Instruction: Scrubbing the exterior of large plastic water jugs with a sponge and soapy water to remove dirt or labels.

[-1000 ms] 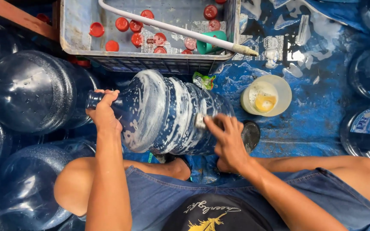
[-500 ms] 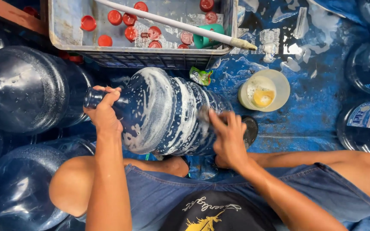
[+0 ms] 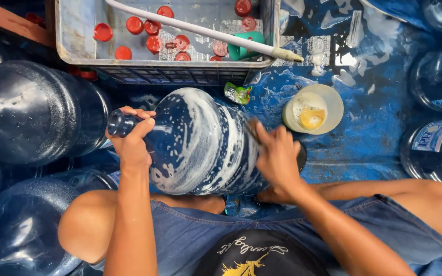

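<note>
A big blue water jug (image 3: 200,143), streaked with white suds, lies on its side across my lap above the wet blue floor (image 3: 374,138). Beyond it, a grey crate (image 3: 78,48) holds red caps (image 3: 135,24) and a white pipe (image 3: 205,33). My left hand (image 3: 131,140) is clamped around the jug's neck. My right hand (image 3: 277,158) presses flat against its soapy side. A yellowish soap bowl (image 3: 328,99) sits just right of the jug.

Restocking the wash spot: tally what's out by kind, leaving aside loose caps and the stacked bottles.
Soapy bottle: 1
Cream tub: 1
Grey crate: 1
White pole: 1
Green cup: 1
Green packet: 1
Total: 6
</note>
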